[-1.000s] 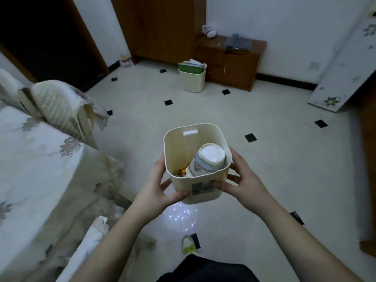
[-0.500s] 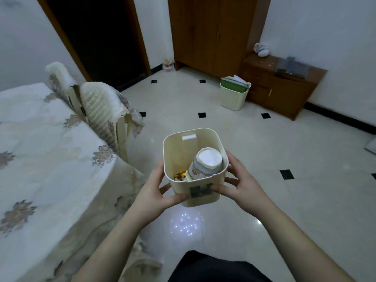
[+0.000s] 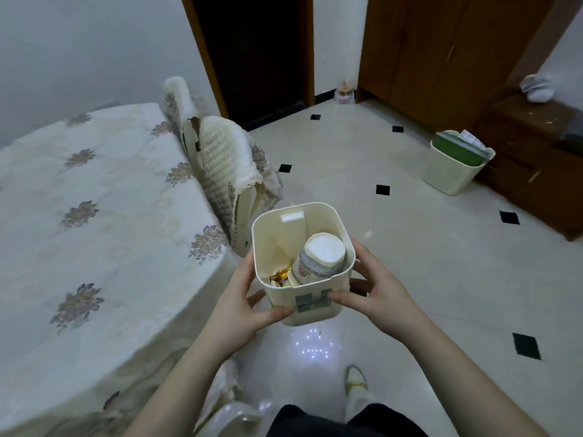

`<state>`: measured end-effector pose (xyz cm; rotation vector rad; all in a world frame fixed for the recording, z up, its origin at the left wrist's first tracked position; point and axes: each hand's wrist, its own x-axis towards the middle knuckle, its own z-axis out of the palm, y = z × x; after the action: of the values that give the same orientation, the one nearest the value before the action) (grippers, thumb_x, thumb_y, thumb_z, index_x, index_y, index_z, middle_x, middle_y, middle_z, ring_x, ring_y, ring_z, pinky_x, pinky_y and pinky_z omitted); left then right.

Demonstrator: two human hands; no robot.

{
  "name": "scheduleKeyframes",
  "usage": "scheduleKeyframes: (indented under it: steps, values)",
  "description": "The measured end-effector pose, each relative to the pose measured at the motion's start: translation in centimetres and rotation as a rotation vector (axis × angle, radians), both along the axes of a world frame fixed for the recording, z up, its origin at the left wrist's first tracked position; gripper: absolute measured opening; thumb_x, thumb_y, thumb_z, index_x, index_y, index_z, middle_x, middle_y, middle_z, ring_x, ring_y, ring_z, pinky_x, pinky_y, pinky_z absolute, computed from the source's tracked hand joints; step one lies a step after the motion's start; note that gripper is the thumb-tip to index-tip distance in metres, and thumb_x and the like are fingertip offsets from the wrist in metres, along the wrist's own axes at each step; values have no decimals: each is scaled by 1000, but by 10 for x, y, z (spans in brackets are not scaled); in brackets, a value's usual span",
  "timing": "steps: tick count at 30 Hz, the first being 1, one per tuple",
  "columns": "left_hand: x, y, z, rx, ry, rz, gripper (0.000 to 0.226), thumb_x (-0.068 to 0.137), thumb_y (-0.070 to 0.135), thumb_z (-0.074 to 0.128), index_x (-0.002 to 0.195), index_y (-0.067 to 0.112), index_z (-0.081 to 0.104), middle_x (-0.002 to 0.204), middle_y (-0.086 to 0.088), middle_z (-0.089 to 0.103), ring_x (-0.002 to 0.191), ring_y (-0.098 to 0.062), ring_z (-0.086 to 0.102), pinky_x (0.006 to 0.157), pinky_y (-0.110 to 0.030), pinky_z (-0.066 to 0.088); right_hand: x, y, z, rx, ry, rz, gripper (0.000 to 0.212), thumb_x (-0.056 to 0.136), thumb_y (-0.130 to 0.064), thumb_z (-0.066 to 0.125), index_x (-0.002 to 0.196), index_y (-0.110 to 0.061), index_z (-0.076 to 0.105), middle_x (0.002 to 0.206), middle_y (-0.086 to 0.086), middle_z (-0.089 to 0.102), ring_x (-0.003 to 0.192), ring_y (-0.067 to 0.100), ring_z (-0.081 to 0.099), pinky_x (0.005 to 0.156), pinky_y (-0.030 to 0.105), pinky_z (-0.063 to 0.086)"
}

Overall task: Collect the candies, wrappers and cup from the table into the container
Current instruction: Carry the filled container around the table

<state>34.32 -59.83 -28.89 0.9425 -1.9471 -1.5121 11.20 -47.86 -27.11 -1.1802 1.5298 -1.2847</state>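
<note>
I hold a cream square container [image 3: 315, 304] in the air above the floor, to the right of the table [image 3: 94, 231]. My left hand [image 3: 243, 304] grips its left side and my right hand [image 3: 375, 298] grips its right side. Inside it a paper cup [image 3: 318, 257] lies tilted, bottom up, against the right wall. Gold and pale candies and wrappers [image 3: 280, 277] sit in the bottom left corner, partly hidden by the cup.
The table carries a floral cream cloth. A chair [image 3: 220, 171] with a knitted cover stands at its far edge. A cream bin [image 3: 454, 171] stands by a brown cabinet [image 3: 536, 159] at the right. The tiled floor stretches ahead to a dark doorway [image 3: 252, 58].
The view has swung left and the table now fills more of the left side. Both hands have kept their grip on the container, which stays in front of me.
</note>
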Motion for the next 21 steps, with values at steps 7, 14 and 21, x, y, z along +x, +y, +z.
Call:
scheduleKeyframes:
  steps: [7, 14, 21]
  values:
    - [-23, -23, 12, 26, -33, 263, 100, 64, 34, 93, 146, 50, 39, 143, 25, 53, 131, 1, 51, 93, -13, 49, -45, -87, 1, -5, 14, 244, 89, 66, -48, 81, 139, -54, 30, 142, -18, 44, 124, -1, 47, 94, 25, 49]
    - [-24, -29, 19, 30, -24, 511, 103, 59, 32, 91, 147, 42, 38, 149, 10, 43, 136, -7, 47, 100, -27, 52, -49, -154, 0, -23, -18, 481, 88, 68, -42, 82, 139, -53, 32, 137, -20, 48, 124, -1, 47, 90, 13, 46]
    - [4, -33, 12, 35, -18, 743, 103, 58, 38, 92, 144, 51, 36, 140, 30, 42, 127, 10, 49, 87, -11, 50, -15, -212, -2, -15, -24, 701, 90, 72, -30, 83, 144, -44, 29, 144, -9, 45, 128, 3, 44, 100, 27, 45]
